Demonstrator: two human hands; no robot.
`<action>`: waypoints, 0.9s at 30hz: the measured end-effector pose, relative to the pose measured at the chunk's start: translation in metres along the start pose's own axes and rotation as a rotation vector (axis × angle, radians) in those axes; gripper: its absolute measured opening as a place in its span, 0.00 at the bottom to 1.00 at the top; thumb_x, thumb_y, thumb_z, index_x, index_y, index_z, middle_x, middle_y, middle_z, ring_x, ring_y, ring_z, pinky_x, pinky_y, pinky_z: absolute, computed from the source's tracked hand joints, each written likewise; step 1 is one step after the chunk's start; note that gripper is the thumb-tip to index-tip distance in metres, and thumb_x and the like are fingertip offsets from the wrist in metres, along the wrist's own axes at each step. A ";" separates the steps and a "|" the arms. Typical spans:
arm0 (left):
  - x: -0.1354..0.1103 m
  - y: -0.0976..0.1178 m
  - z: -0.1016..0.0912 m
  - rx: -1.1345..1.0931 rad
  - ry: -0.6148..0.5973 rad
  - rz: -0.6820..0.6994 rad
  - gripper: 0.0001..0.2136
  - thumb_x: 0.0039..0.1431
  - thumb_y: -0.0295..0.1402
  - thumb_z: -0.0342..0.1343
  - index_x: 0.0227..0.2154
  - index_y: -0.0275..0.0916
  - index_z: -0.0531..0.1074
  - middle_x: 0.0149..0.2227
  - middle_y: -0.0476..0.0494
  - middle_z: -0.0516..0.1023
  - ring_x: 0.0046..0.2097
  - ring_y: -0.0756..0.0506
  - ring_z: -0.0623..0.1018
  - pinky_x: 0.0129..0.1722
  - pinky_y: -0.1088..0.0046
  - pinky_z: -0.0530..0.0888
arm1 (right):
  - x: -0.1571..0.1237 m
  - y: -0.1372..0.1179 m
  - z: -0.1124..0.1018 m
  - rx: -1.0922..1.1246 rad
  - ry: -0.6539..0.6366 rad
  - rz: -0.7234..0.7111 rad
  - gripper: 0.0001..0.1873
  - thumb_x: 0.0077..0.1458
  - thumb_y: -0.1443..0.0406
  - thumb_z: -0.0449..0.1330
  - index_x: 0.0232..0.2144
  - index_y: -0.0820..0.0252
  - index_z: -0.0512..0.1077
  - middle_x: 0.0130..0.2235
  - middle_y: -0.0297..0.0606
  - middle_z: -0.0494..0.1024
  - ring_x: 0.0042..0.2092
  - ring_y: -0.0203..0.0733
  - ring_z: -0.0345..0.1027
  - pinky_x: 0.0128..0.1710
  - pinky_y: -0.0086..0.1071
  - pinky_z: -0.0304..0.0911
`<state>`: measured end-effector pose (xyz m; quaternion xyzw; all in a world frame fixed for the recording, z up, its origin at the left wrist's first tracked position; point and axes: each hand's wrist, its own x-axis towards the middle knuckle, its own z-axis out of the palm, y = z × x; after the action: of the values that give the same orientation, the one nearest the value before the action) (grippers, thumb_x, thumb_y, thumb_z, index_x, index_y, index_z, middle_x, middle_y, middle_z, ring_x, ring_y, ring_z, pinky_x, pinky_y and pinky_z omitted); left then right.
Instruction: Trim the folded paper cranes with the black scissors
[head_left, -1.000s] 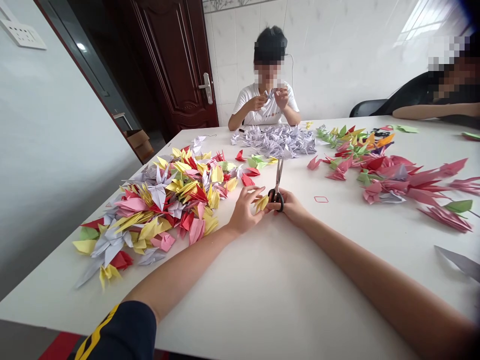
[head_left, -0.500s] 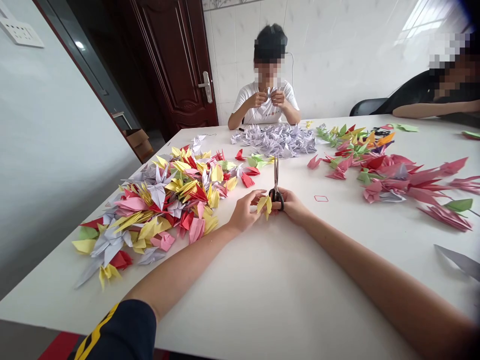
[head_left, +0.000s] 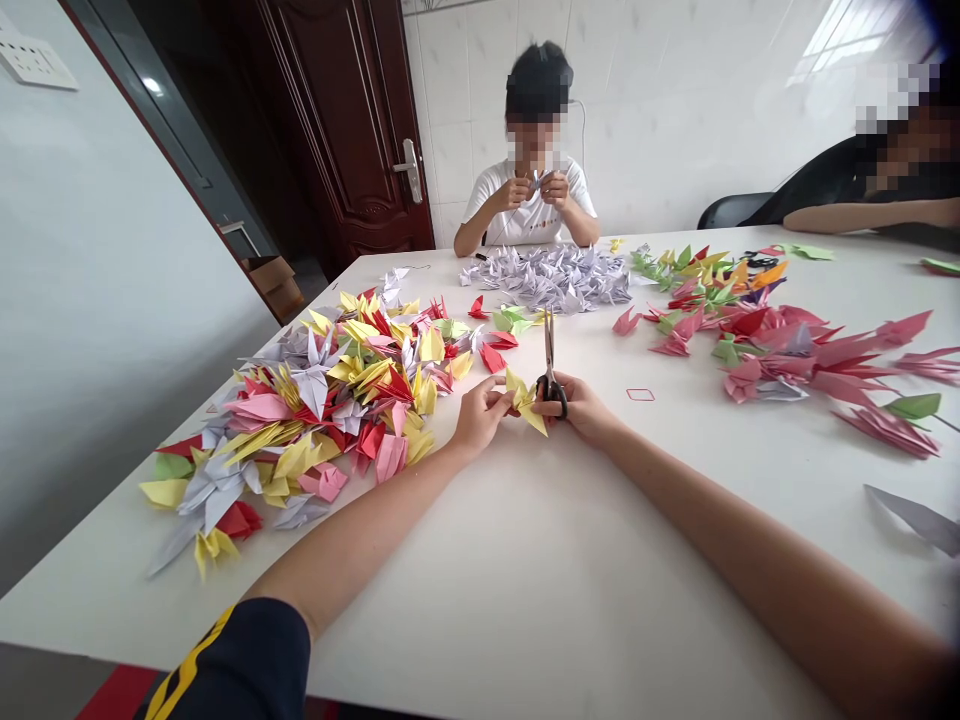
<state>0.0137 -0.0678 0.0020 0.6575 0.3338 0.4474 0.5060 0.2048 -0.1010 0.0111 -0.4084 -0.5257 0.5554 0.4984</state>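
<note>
Okay, left hand [head_left: 480,418]: on my feed it pinches a yellow paper crane [head_left: 523,402] in its fingertips, leaving the pointed wings free.
Right hand [head_left: 581,408]: curled around the black loops of the scissors [head_left: 551,375], right beside the crane. The hands are together, though I cannot tell whether the right also touches the crane.
Scissors: blades shut and pointing away from the camera, which I read as keeping the tips clear of the left fingers.
Left of the scissors: a loose heap of mixed paper cranes [head_left: 337,390] on the bench [head_left: 525,600], within easy reach of the left hand.
Right of the scissors: pink paper cranes [head_left: 795,355] spread out, apparently grouped by colour, with green ones among them.
Beyond the scissors: a mound of lilac paper cranes [head_left: 547,282], kept to one colour, and past it a co-worker [head_left: 529,205] working a small paper piece with both hands.
</note>
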 end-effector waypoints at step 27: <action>0.002 0.005 -0.001 -0.108 -0.097 -0.011 0.12 0.55 0.33 0.55 0.39 0.37 0.79 0.40 0.43 0.82 0.45 0.44 0.79 0.47 0.67 0.75 | 0.002 0.002 0.001 0.064 0.080 0.018 0.21 0.35 0.61 0.76 0.28 0.56 0.68 0.25 0.26 0.73 0.23 0.34 0.67 0.27 0.31 0.65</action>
<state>0.0129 -0.0670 0.0073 0.6483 0.2877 0.4298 0.5587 0.2033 -0.0993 0.0096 -0.4189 -0.4837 0.5597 0.5266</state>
